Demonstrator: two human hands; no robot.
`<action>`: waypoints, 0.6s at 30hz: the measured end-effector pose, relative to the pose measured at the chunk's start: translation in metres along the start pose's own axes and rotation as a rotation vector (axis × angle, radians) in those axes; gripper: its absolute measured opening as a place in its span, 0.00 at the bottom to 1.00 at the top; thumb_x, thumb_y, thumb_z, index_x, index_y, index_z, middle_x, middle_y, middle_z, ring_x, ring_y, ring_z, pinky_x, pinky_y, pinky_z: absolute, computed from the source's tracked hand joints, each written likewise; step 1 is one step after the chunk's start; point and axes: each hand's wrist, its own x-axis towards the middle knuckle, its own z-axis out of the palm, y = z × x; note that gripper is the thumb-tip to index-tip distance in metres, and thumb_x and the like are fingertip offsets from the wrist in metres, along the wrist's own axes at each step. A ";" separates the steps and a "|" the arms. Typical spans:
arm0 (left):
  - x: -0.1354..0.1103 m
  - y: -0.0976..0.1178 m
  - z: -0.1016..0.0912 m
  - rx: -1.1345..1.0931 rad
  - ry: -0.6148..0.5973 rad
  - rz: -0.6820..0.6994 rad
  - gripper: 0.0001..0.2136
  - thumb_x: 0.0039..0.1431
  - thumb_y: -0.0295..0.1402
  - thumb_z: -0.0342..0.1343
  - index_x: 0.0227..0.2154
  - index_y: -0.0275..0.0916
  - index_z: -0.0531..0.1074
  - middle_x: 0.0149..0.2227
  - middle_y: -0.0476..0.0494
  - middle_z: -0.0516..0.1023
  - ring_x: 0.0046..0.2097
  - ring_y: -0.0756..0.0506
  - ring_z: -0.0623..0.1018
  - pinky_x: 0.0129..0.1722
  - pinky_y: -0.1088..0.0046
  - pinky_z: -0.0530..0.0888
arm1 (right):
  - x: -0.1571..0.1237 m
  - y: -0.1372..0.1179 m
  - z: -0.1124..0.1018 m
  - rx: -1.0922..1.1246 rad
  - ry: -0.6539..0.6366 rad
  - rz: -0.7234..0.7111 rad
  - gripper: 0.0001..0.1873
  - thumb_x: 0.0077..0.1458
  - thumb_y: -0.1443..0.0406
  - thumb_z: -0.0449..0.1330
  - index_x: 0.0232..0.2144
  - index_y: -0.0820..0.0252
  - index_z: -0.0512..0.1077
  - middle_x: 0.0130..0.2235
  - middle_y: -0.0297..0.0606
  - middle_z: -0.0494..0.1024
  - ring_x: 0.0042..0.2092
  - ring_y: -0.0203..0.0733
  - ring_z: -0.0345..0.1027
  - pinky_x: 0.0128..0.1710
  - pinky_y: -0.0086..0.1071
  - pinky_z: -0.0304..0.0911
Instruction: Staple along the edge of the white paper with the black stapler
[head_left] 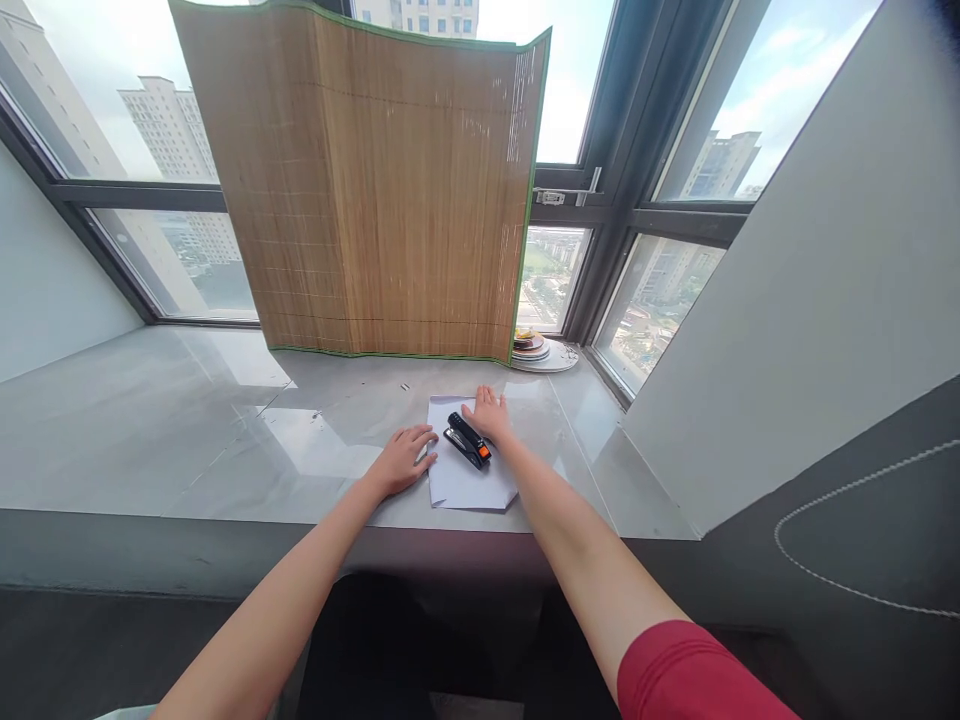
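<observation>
while the left hand (405, 460) is lying palm-down with its fingers a little apart, its fingertips are meeting the left edge of the white paper (450, 488), and nothing is sitting in its grasp. over to the right, the right hand (491, 415) is pressing flat near the paper's far right edge, fingers stretching forward, thumb sticking out to the side, also gripping nothing. and there, right between the two hands, the black stapler (466, 440) is lying slantwise on the paper, its orange patch showing at the end nearer the person; its far end is sitting just beside the right thumb, and whether they are touching, i cannot tell. under both hands the pale ledge (120, 450) is spreading wide. beyond the hands a bamboo mat (405, 200) is standing against the window, and stacked plates (546, 358) are resting ahead of the right hand, a bit rightward.
</observation>
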 end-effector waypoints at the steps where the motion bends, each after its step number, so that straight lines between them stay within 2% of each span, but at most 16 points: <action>1: 0.001 0.000 0.001 -0.007 0.003 -0.020 0.18 0.71 0.44 0.50 0.58 0.47 0.73 0.67 0.40 0.70 0.68 0.36 0.68 0.69 0.49 0.61 | -0.001 -0.001 -0.004 0.034 0.007 -0.007 0.45 0.70 0.48 0.44 0.76 0.74 0.43 0.77 0.52 0.44 0.78 0.48 0.31 0.75 0.49 0.27; 3: 0.002 -0.001 0.001 -0.014 0.001 -0.033 0.18 0.70 0.44 0.51 0.58 0.47 0.72 0.67 0.40 0.70 0.66 0.36 0.70 0.69 0.49 0.62 | -0.005 -0.001 -0.013 0.147 0.074 -0.015 0.43 0.69 0.50 0.45 0.75 0.71 0.47 0.76 0.51 0.49 0.77 0.48 0.36 0.74 0.47 0.33; 5: 0.002 -0.003 0.001 -0.012 -0.003 -0.038 0.18 0.70 0.44 0.52 0.57 0.46 0.72 0.66 0.40 0.70 0.66 0.35 0.69 0.69 0.49 0.61 | -0.014 0.002 -0.024 0.311 0.217 0.001 0.36 0.70 0.53 0.44 0.72 0.69 0.57 0.72 0.52 0.60 0.74 0.48 0.48 0.71 0.44 0.45; 7: 0.002 -0.004 0.000 -0.009 -0.007 -0.045 0.18 0.70 0.44 0.52 0.58 0.46 0.72 0.66 0.40 0.70 0.67 0.35 0.68 0.69 0.49 0.60 | -0.032 0.007 -0.030 0.442 0.333 0.035 0.31 0.71 0.55 0.40 0.62 0.66 0.70 0.61 0.52 0.75 0.64 0.49 0.65 0.63 0.40 0.58; 9: 0.002 -0.005 0.000 -0.011 -0.016 -0.043 0.18 0.70 0.45 0.51 0.58 0.46 0.72 0.66 0.40 0.70 0.67 0.35 0.68 0.69 0.50 0.61 | -0.058 0.013 -0.031 0.518 0.345 0.016 0.31 0.72 0.52 0.38 0.50 0.62 0.76 0.48 0.47 0.81 0.51 0.49 0.74 0.53 0.38 0.65; 11: 0.002 -0.005 0.000 -0.012 -0.017 -0.041 0.18 0.70 0.46 0.51 0.57 0.47 0.72 0.65 0.41 0.71 0.66 0.35 0.69 0.68 0.50 0.61 | -0.086 0.014 -0.028 0.569 0.297 -0.077 0.28 0.72 0.48 0.43 0.43 0.58 0.77 0.40 0.42 0.80 0.44 0.46 0.74 0.47 0.36 0.66; 13: 0.003 -0.005 0.000 -0.007 -0.013 -0.040 0.18 0.70 0.46 0.51 0.57 0.47 0.72 0.64 0.41 0.71 0.66 0.35 0.69 0.68 0.50 0.61 | -0.110 0.011 -0.022 0.581 0.259 -0.178 0.22 0.66 0.47 0.55 0.43 0.57 0.75 0.40 0.39 0.79 0.43 0.45 0.73 0.46 0.35 0.66; 15: 0.003 -0.005 0.000 -0.002 -0.013 -0.043 0.17 0.70 0.46 0.51 0.56 0.47 0.71 0.64 0.41 0.72 0.66 0.36 0.69 0.68 0.50 0.61 | -0.126 0.005 -0.019 0.516 0.226 -0.227 0.19 0.60 0.51 0.65 0.45 0.57 0.74 0.43 0.39 0.79 0.45 0.46 0.72 0.47 0.34 0.65; 18: 0.004 -0.004 -0.001 -0.004 -0.022 -0.054 0.17 0.69 0.46 0.52 0.56 0.47 0.71 0.63 0.41 0.72 0.65 0.36 0.69 0.67 0.51 0.61 | -0.135 0.001 -0.017 0.418 0.191 -0.211 0.15 0.57 0.61 0.67 0.46 0.57 0.75 0.45 0.41 0.79 0.48 0.47 0.71 0.49 0.35 0.64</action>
